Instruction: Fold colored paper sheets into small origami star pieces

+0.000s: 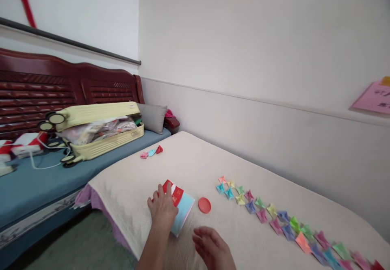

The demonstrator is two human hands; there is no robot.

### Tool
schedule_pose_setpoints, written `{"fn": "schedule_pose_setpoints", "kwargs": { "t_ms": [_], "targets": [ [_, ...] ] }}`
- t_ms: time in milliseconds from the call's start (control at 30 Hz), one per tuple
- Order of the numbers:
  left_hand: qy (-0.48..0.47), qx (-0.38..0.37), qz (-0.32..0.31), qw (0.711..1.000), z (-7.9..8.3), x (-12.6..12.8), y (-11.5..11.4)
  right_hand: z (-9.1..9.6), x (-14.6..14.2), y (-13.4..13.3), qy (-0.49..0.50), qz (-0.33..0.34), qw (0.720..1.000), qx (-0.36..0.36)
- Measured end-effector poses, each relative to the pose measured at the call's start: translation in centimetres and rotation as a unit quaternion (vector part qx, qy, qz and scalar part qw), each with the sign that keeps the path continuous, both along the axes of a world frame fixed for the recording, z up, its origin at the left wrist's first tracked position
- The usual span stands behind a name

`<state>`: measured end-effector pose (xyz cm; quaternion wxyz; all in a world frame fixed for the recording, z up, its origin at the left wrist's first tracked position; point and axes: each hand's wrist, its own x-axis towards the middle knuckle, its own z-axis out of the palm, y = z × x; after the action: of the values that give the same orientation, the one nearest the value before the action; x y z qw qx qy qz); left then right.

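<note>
A flat paper pack (184, 211), light blue with a red band that bears small markings, lies at a slant on the cream cover. My left hand (163, 207) is over its left side with the fingers spread, appearing to touch it and hiding that edge. Close to the front, my right hand (215, 247) hovers with loosely curved fingers and nothing visible in it. Between the pack and the folded papers lies a round red lid or shallow dish (204, 205), nearest to my right hand.
Rows of colourful folded paper pieces (262, 216) run along the right of the cream-covered surface (195, 156). Three small pink, blue and red items (151, 152) lie toward the back. At left, a partly open yellow suitcase (106, 143) sits on a wooden bench (39, 81) beside a grey pillow (151, 117).
</note>
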<state>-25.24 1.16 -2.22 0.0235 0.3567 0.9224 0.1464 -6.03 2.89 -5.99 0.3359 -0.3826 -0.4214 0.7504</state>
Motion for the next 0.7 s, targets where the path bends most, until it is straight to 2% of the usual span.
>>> {"fn": "schedule_pose_setpoints", "kwargs": {
  "t_ms": [67, 167, 300, 500, 700],
  "targets": [
    [0.005, 0.002, -0.005, 1.0, 0.0, -0.1, -0.1, 1.2, -3.6, 0.2, 0.06, -0.024, 0.997, -0.051],
    [0.016, 0.011, -0.008, 1.0, -0.1, -0.3, -0.1, 1.2, -6.1, 0.7, 0.053, -0.035, 0.996, -0.066],
    [0.028, 0.021, -0.002, 0.999, -0.3, -0.4, 0.0, 0.1, -6.4, 1.1, 0.027, -0.035, 0.997, -0.061],
    [0.037, 0.029, 0.01, 0.999, -0.5, -0.3, 0.4, 0.2, -6.7, 1.7, -0.017, 0.002, 0.999, -0.031],
    [0.037, 0.042, 0.027, 0.998, 0.3, -0.5, 0.8, -0.4, -7.8, 1.6, -0.071, 0.058, 0.996, -0.016]
  ]
}}
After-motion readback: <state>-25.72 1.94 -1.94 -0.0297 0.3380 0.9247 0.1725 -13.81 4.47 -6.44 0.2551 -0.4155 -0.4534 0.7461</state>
